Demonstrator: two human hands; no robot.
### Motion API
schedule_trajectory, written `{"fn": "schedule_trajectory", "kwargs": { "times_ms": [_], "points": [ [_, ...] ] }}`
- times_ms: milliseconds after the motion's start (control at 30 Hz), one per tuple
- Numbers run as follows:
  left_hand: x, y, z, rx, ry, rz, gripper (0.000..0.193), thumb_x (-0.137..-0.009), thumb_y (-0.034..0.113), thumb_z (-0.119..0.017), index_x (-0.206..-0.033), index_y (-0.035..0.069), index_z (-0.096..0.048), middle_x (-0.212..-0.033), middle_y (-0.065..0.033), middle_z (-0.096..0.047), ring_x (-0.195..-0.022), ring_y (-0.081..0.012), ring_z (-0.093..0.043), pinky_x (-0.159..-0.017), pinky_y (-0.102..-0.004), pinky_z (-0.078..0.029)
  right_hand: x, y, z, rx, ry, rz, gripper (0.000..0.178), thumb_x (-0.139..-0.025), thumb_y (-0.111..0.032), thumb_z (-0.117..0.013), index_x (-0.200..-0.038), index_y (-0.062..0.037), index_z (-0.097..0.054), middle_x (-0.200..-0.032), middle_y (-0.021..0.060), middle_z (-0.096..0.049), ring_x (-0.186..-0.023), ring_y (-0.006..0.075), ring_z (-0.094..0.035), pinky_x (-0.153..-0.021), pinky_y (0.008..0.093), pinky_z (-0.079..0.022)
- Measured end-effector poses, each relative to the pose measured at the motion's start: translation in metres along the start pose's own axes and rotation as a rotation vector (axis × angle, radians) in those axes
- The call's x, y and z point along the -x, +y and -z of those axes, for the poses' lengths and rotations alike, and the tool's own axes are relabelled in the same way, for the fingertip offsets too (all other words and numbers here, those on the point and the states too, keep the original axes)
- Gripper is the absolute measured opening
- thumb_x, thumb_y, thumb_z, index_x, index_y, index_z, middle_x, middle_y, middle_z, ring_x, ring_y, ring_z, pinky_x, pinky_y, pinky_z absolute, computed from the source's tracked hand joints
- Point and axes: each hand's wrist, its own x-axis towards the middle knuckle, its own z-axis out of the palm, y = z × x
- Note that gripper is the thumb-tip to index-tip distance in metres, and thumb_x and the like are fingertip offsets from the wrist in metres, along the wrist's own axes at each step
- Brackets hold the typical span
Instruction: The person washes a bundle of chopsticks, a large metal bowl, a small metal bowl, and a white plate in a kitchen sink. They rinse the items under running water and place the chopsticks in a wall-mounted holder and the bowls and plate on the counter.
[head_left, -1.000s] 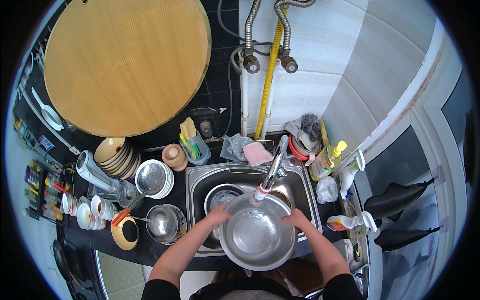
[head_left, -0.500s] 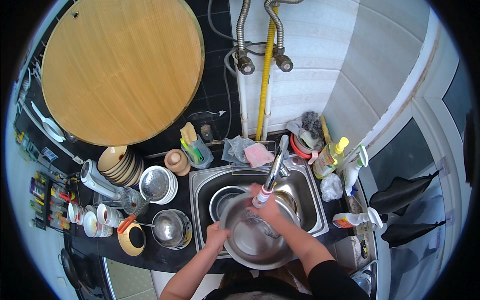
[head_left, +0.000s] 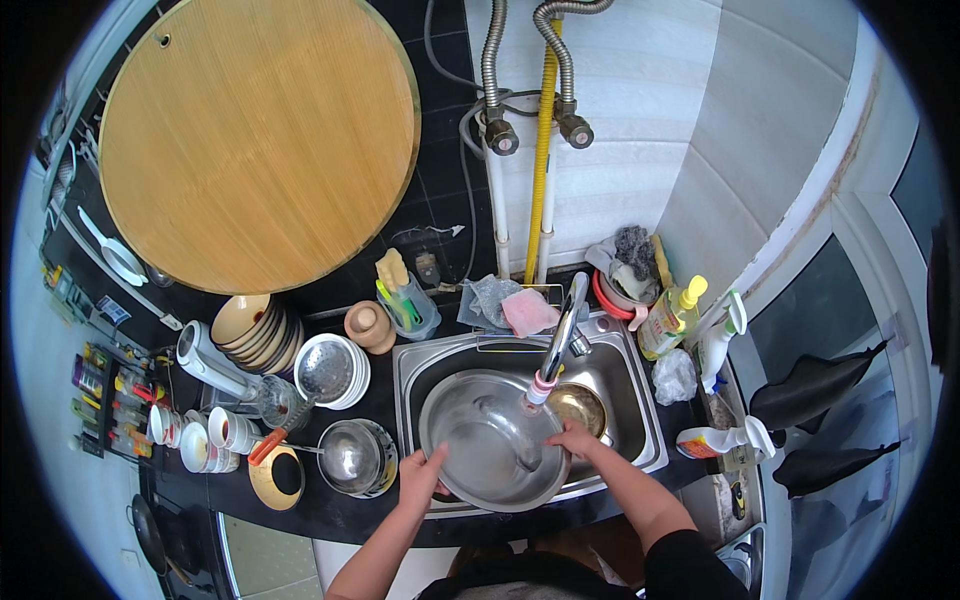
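A wide, shallow steel basin (head_left: 470, 440) is held over the sink (head_left: 625, 400), below the faucet (head_left: 562, 345). It looks wet inside, with what seems to be a little water. My left hand (head_left: 422, 478) grips its near left rim, thumb on the inner side. On its right rim, my right hand (head_left: 578, 440) is closed with the fingers over the edge. A brassy metal bowl (head_left: 580, 405) sits in the sink, partly covered by the basin. Whatever else lies beneath the basin is hidden.
Left of the sink stand a metal bowl (head_left: 350, 458), a stack of white bowls (head_left: 355, 372) and a wooden jar (head_left: 370, 327). A pink cloth (head_left: 530, 312) hangs behind the faucet. At right are a yellow-capped soap bottle (head_left: 668, 320) and a spray bottle (head_left: 715, 345).
My right hand has left the faucet's spout and taken the basin's right rim. The basin has moved away from me, further under the faucet. My left hand keeps its hold.
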Motion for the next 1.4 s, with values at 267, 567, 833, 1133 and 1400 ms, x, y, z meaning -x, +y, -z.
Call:
{"fn": "schedule_trajectory", "kwargs": {
  "times_ms": [267, 567, 833, 1133, 1400],
  "points": [
    [-0.089, 0.047, -0.007, -0.568, -0.067, -0.180, 0.026, -0.063, 0.018, -0.072, -0.064, 0.004, -0.050, -0.059, -0.0018, -0.049, -0.057, -0.0102, -0.045, -0.052, -0.0258, -0.038, -0.024, -0.055, 0.005, 0.405, -0.235, 0.193, 0.036, -0.068, -0.005, -0.066, -0.102, -0.0030, -0.054, -0.092, 0.0035, -0.059, -0.088, 0.0139, -0.053, -0.079, 0.0286, -0.042],
    [-0.074, 0.058, -0.021, -0.568, -0.271, 0.036, 0.027, -0.057, -0.005, -0.056, -0.083, 0.001, -0.061, -0.069, -0.0044, -0.059, -0.058, -0.0131, -0.053, -0.051, -0.0273, -0.044, -0.117, -0.045, 0.003, 0.911, -0.031, 0.289, 0.040, -0.065, -0.023, -0.067, -0.098, -0.0027, -0.056, -0.084, 0.0156, -0.060, -0.081, 0.0222, -0.058, -0.075, 0.0332, -0.045],
    [-0.040, 0.002, -0.014, -0.080, 0.054, -0.294, 0.021, -0.059, -0.009, -0.048, -0.075, -0.003, -0.060, -0.066, -0.0034, -0.058, -0.056, -0.0097, -0.051, -0.052, -0.0231, -0.041, -0.012, -0.025, -0.023, 0.399, 0.271, 0.264, 0.054, -0.062, -0.042, -0.067, -0.094, 0.0009, -0.058, -0.084, 0.0162, -0.061, -0.078, 0.0256, -0.060, -0.071, 0.0333, -0.046],
    [-0.029, 0.003, -0.004, -0.052, 0.139, -0.234, 0.023, -0.060, -0.010, -0.046, -0.077, -0.003, -0.060, -0.068, -0.0031, -0.059, -0.057, -0.0088, -0.052, -0.052, -0.0209, -0.040, -0.087, -0.007, -0.023, 0.586, 0.357, 0.478, 0.055, -0.062, -0.046, -0.068, -0.092, -0.0024, -0.055, -0.082, 0.0148, -0.059, -0.078, 0.0292, -0.057, -0.067, 0.0349, -0.045],
    [-0.009, -0.012, -0.023, 0.113, 0.313, -0.329, 0.021, -0.063, -0.009, -0.045, -0.078, -0.004, -0.058, -0.071, -0.0039, -0.059, -0.062, -0.0084, -0.052, -0.057, -0.0209, -0.041, -0.069, -0.004, -0.022, 0.439, 0.508, 0.398, 0.042, -0.065, -0.030, -0.070, -0.092, -0.0010, -0.055, -0.076, 0.0103, -0.060, -0.074, 0.0208, -0.059, -0.064, 0.0323, -0.046]
  ]
}}
